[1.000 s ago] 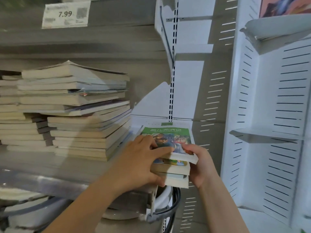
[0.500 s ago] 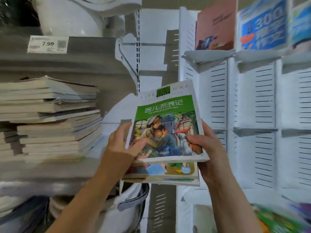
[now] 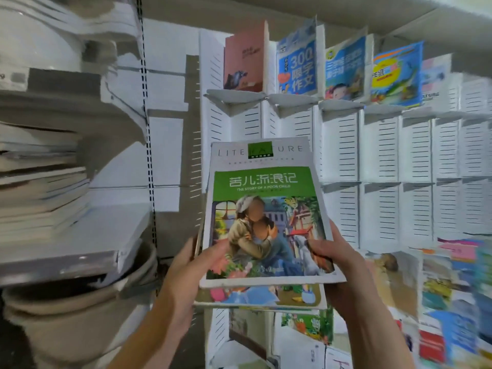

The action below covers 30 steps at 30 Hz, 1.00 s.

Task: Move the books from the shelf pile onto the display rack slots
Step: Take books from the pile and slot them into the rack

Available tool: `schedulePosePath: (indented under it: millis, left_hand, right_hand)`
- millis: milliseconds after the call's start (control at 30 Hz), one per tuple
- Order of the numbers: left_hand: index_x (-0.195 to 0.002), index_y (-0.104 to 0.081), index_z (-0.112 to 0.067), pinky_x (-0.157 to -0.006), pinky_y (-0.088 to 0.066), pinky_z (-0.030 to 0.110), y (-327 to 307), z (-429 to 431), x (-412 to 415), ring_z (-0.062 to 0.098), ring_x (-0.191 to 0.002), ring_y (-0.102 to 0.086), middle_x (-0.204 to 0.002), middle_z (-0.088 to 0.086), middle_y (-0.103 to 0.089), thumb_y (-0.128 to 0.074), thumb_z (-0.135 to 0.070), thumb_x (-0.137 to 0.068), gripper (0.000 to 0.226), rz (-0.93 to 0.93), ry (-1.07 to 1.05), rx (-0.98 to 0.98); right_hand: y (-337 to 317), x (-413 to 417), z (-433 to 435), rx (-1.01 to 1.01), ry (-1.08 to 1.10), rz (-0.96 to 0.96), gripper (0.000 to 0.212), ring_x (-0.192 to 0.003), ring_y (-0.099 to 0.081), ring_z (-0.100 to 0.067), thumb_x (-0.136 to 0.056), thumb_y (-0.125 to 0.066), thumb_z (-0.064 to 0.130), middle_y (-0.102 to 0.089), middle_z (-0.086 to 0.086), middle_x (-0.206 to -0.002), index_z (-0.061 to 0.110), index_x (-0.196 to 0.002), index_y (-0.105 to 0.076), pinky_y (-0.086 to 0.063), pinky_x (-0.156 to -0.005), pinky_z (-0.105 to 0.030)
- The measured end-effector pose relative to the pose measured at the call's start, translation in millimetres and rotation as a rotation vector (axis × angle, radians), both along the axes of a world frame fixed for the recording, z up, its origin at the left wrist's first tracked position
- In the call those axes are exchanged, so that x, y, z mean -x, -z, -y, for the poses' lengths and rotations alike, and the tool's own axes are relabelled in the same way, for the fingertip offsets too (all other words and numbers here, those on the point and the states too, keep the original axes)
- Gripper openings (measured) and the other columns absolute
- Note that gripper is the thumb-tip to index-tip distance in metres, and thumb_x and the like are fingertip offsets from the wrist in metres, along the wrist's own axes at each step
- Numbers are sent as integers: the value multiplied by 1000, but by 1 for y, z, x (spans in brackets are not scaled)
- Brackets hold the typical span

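Note:
I hold a small stack of books (image 3: 263, 209) upright in front of the white display rack (image 3: 380, 145); the top one has a green cover with a painted scene. My left hand (image 3: 191, 272) grips the stack's lower left edge, thumb on the cover. My right hand (image 3: 335, 259) grips the lower right edge, thumb on the cover. The shelf pile of books (image 3: 40, 193) lies blurred at the left. Several books (image 3: 295, 67) stand in the rack's top row; the middle rows of slots are bare.
Stacked pale basins (image 3: 80, 302) sit under the left shelf (image 3: 80, 257). More colourful books (image 3: 452, 302) fill the rack's lower right slots. A perforated upright (image 3: 145, 102) divides the shelf from the rack.
Both hands lifted the small stack off the shelf and carried it right and up, tilting it upright. My view swung from the shelf pile toward the display rack.

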<state>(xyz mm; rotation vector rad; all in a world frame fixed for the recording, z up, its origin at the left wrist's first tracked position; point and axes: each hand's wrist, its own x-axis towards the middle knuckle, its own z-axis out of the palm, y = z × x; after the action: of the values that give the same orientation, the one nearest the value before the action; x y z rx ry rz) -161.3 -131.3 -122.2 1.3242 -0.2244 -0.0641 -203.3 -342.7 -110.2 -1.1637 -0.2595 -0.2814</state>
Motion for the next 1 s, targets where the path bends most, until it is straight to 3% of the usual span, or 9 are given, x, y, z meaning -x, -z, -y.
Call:
schedulePosePath:
  millis: [100,267,367,467,533,667,800,867,1000]
  left_hand:
    - [-137,-41,-36,-107,-34,43,-11,48,26,16,-118,-52,-131,-10,-55,-81,-47,-47,99,153,-30,-14]
    - [-124,-45,-47,-74,-40,13,-11,159,48,-10,-90,-55,-107,-23,-61,-74,-32,-69,63,245,-70,24]
    - [-127,-47,-41,-91,-39,28,-12,244,62,5,-101,-56,-114,-15,-60,-75,-37,-65,68,257,-37,22]
    - [-111,-50,-45,-84,-38,25,-17,331,69,-3,-87,-55,-98,-20,-64,-79,-33,-64,57,228,-5,74]
    - [-105,-56,-39,-86,-37,25,-24,383,72,7,-90,-57,-96,-19,-67,-79,-37,-66,45,215,-4,78]
    - [-125,-53,-23,-88,-29,29,-38,461,64,14,-94,-39,-103,1,-55,-47,-37,-92,37,189,-35,12]
    - [-130,-51,-16,-85,-29,29,-48,538,39,18,-97,-43,-106,2,-48,-48,-33,-93,41,175,-4,-20]
    - [-120,-56,-23,-86,-33,27,-46,574,14,15,-94,-47,-103,-2,-52,-52,-33,-91,31,179,4,8]
    - [-84,-67,-37,-96,-45,47,-43,644,-52,24,-96,-64,-97,-4,-71,-66,-46,-79,10,196,32,66]
  right_hand:
    - [-7,27,50,146,72,-77,58,-63,-53,-26,-55,-65,6,-57,-15,-77,9,-112,-62,-40,-53,-25]
    - [-12,59,142,255,355,-111,15,-35,-40,0,-80,-69,4,-50,10,-44,11,-83,-56,-31,-39,-13]
    - [-16,80,212,277,473,-70,16,-35,-43,1,-80,-69,3,-52,10,-43,10,-89,-59,-33,-38,-11]
    - [-24,97,292,222,582,-50,17,-34,-42,-2,-77,-72,1,-51,9,-44,11,-84,-60,-33,-37,-12]
    - [-29,104,339,192,643,-19,24,-36,-42,-2,-68,-80,6,-53,8,-46,9,-83,-61,-33,-38,-12]
    - [-33,101,421,107,716,-6,24,-37,-45,0,-73,-77,8,-56,9,-48,7,-93,-64,-33,-37,-12]
    - [-32,78,494,28,802,26,25,-55,-60,-10,-75,-75,13,-68,1,-63,9,-98,-64,-44,-51,-21]
    - [-33,59,526,13,822,32,25,-65,-64,-15,-76,-75,11,-71,0,-72,10,-100,-65,-48,-59,-25]
    - [-49,9,595,9,839,84,18,-42,-51,-3,-81,-70,9,-57,9,-51,7,-98,-63,-39,-40,-18]
